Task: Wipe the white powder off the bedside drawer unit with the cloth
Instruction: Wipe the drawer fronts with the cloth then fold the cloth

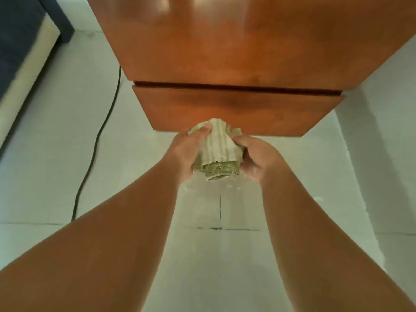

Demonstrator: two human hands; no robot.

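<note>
The left hand and right hand together grip the bunched cloth between them, just below the drawer unit front's lower edge.

Drawer unit: glossy reddish-brown wood, w/ pale glare patches on top and a dark gap line above the lower drawer front. Cloth: pale olive-green w/ cream stripes running lengthwise. Floor: light grey-white tiles, thin dark grout lines, faint white powder smudges. Cable: black. Bed: navy fabric over a beige edge.
</note>
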